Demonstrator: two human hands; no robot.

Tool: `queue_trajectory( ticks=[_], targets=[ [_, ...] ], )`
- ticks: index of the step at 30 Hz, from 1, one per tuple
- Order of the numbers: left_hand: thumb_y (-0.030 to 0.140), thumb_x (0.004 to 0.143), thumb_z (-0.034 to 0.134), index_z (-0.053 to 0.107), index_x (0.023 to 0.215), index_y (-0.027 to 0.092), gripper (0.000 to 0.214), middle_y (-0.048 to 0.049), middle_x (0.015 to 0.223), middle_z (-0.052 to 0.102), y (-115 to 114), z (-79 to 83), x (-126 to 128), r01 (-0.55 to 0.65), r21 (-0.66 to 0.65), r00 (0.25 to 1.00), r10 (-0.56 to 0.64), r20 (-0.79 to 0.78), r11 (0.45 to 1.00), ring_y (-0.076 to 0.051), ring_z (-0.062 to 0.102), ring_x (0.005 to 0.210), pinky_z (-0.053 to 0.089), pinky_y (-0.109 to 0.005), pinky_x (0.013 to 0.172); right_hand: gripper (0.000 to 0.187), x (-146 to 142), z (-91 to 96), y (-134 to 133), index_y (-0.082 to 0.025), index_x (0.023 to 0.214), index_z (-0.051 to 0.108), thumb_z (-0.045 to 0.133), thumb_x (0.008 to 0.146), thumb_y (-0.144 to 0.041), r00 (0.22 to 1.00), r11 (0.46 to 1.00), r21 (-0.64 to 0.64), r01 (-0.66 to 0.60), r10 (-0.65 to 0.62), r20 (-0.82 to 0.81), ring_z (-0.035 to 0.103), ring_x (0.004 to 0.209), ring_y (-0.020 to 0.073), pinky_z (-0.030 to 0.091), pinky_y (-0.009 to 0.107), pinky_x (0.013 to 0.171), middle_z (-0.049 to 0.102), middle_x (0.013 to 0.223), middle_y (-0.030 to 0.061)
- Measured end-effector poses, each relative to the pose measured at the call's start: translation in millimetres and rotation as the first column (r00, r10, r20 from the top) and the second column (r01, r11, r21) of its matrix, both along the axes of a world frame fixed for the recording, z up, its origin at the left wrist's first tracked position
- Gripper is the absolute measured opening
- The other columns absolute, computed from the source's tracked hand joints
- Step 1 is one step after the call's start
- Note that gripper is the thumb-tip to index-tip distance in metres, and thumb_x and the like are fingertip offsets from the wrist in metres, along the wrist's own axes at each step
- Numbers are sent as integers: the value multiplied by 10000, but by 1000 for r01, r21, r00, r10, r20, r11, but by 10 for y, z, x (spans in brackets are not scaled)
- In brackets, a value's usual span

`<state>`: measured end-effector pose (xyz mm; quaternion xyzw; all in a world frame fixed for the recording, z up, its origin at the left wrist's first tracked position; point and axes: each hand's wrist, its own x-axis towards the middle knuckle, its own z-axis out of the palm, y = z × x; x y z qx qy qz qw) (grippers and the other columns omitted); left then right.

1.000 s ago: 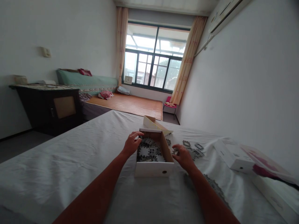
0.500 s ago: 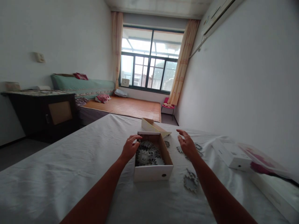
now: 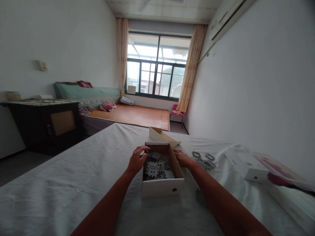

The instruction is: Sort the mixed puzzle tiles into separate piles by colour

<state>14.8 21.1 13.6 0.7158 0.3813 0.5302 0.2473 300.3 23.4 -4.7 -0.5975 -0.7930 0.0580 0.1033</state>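
Observation:
A white open-topped cardboard box point(image 3: 161, 188) stands on the white cloth, filled with grey toothed building pieces point(image 3: 154, 168). At its left rim is my left hand point(image 3: 136, 160), fingers and thumb bent over the edge and closed on it. My right hand point(image 3: 182, 158) is low against the outside of the right wall, its fingers drawn together. The fingertips are partly hidden, so what they hold cannot be made out. Right of that hand, several loose grey toothed pieces point(image 3: 210, 156) lie on the cloth. My right forearm partly covers another blurred grey piece point(image 3: 201, 196).
The box's lid point(image 3: 162, 135) lies tilted behind it. On the right are a white box point(image 3: 247, 165), a clear plastic package point(image 3: 278, 167) and a long pale box point(image 3: 292, 203). Beyond the cloth-covered surface point(image 3: 81, 183) are a bed point(image 3: 137, 114) and a dark cabinet point(image 3: 44, 121).
My right hand has moved left and down from above the loose pieces to the box's right side. My left hand stays at the left rim. The view has tilted slightly up.

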Motion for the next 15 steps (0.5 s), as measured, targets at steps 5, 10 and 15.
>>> queue_trajectory(
  ticks=[5, 10, 15],
  targets=[
    [153, 689, 434, 662, 916, 189, 324, -71, 1063, 594, -17, 16, 9, 6, -8, 1000, -6, 6, 1000, -206, 550, 1041, 543, -291, 728, 269, 357, 96, -292, -284, 971, 674, 563, 756, -404, 995, 995, -19, 97, -96, 22, 591, 978, 250, 443, 400, 834, 671, 1058, 36],
    [158, 686, 435, 670, 908, 193, 324, -67, 1069, 601, -3, 13, 6, -8, 1, 1000, 8, -6, 1000, -209, 552, 1051, 536, -299, 754, 445, 1052, 356, -458, -241, 1016, 675, 358, 868, -516, 930, 929, 55, 367, -365, -41, 595, 1027, 234, 407, 359, 905, 672, 1079, 76],
    [168, 690, 435, 674, 905, 189, 322, -64, 1053, 614, 22, -3, -3, -19, 30, 999, 20, -38, 999, -204, 562, 1042, 511, -325, 836, 482, 1471, 275, -501, -234, 1114, 640, 388, 841, -541, 859, 857, 66, 511, -507, -74, 568, 1089, 289, 378, 452, 939, 646, 1131, 135]
  ],
)
